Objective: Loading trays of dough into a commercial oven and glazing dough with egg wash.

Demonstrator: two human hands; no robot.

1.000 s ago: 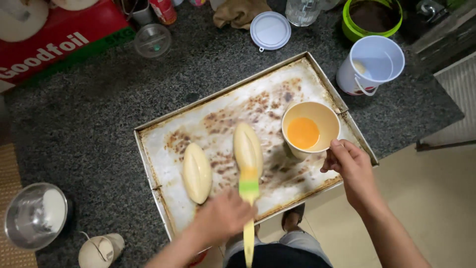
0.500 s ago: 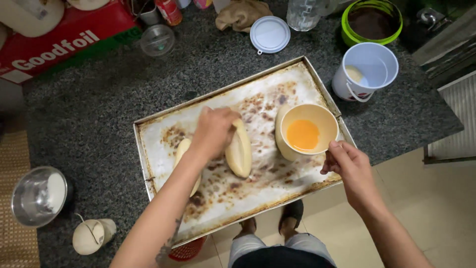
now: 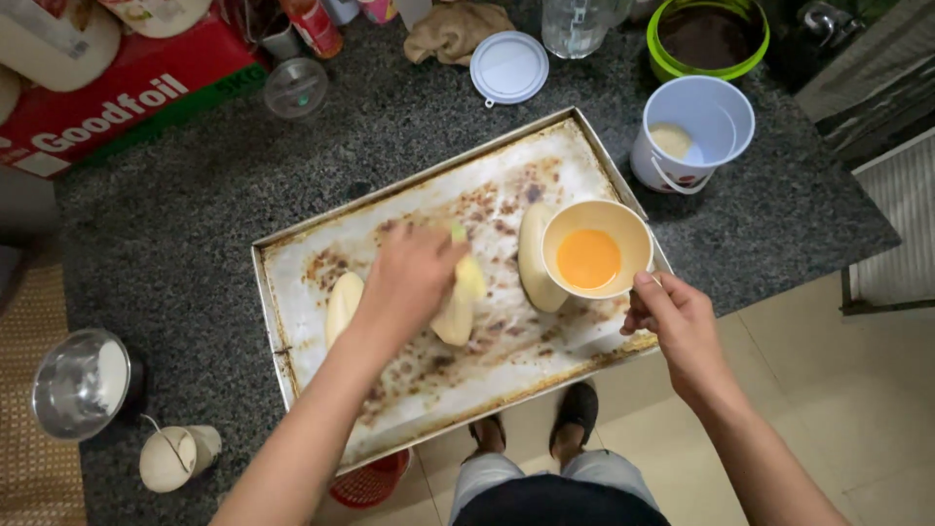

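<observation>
- left hand [image 3: 409, 282] curled over middle dough piece [image 3: 460, 310] on baking tray [image 3: 321, 385]; brush barely visible.
- right hand [image 3: 677, 326] pinched egg-wash cup [image 3: 596, 249] at tray's right edge.
- judged best: light, even strokes.

Two hands are in view, the left hand [image 3: 409, 278] and the right hand [image 3: 677, 326]. One baking tray [image 3: 321, 263] lies on the table [image 3: 175, 214] and carries three dough pieces: one [image 3: 343, 302], a second [image 3: 460, 307] and a third [image 3: 534, 258]. There is one cream bowl of orange liquid [image 3: 594, 248], one white bucket [image 3: 693, 131], one white lid [image 3: 508, 66], one green-rimmed container [image 3: 709, 39], one steel bowl [image 3: 80, 383], one small cream cup [image 3: 180, 456] and one red box [image 3: 107, 97].
</observation>
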